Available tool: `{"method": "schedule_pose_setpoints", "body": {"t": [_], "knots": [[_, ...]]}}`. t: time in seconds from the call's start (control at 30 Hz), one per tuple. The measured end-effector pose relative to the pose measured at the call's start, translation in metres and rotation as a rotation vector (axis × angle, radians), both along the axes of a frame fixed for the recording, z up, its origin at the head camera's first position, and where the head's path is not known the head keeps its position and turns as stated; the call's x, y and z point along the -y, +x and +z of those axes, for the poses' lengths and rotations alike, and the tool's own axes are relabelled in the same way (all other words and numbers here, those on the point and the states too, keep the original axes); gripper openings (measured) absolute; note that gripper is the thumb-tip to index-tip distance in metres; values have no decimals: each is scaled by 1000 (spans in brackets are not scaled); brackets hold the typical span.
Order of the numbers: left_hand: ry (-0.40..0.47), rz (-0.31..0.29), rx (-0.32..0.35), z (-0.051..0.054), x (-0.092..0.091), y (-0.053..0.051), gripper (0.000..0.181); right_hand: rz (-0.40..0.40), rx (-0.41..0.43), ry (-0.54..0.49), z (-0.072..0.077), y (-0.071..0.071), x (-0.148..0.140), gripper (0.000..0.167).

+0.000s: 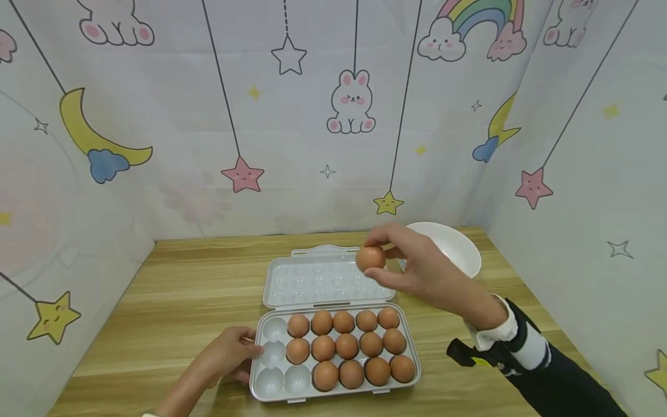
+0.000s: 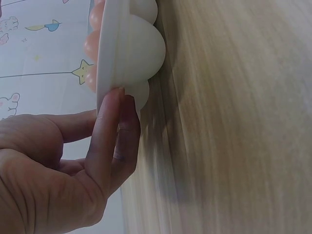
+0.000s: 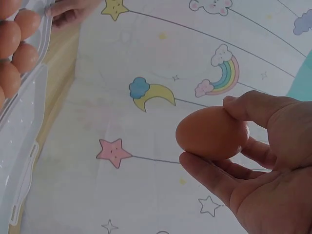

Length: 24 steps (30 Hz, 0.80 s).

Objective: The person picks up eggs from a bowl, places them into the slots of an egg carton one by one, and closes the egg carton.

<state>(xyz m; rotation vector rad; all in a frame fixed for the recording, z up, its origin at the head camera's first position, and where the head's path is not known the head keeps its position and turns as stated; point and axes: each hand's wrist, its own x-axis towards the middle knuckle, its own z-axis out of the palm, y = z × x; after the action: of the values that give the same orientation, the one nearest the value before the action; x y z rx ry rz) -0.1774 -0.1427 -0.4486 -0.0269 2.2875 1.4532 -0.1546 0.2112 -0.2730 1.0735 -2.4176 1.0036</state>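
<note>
A brown egg [image 1: 370,259] is pinched between the thumb and fingers of my right hand [image 1: 417,263], held up above the carton's raised lid. The right wrist view shows the same egg [image 3: 213,133] lying sideways in the fingertips. My left hand [image 1: 227,354] grips the left end of the open egg carton [image 1: 333,395], thumb on top and fingers beneath its rim [image 2: 112,53]. Rows of brown eggs [image 1: 346,346] fill most of the carton. The hollows at its left end hold no eggs, including two in the front row.
The clear lid [image 1: 292,278] lies folded back behind the carton. A white bowl [image 1: 464,249] stands at the back right, partly behind my right hand. The wooden table [image 1: 172,295] is bounded by printed cloth walls [image 1: 312,197] at the back and sides.
</note>
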Motion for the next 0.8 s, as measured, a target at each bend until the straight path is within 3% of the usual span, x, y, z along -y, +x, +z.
{"method": "schedule_pose_setpoints", "body": {"t": [0.43, 0.67, 0.8], "knots": [[24, -34, -3, -1, 2, 0, 32, 170, 72, -39, -39, 13, 41, 34], [38, -43, -11, 2, 2, 0, 29, 166, 109, 38, -61, 19, 55, 36], [45, -50, -11, 1, 2, 0, 28, 169, 223, 57, -73, 24, 63, 34]]}}
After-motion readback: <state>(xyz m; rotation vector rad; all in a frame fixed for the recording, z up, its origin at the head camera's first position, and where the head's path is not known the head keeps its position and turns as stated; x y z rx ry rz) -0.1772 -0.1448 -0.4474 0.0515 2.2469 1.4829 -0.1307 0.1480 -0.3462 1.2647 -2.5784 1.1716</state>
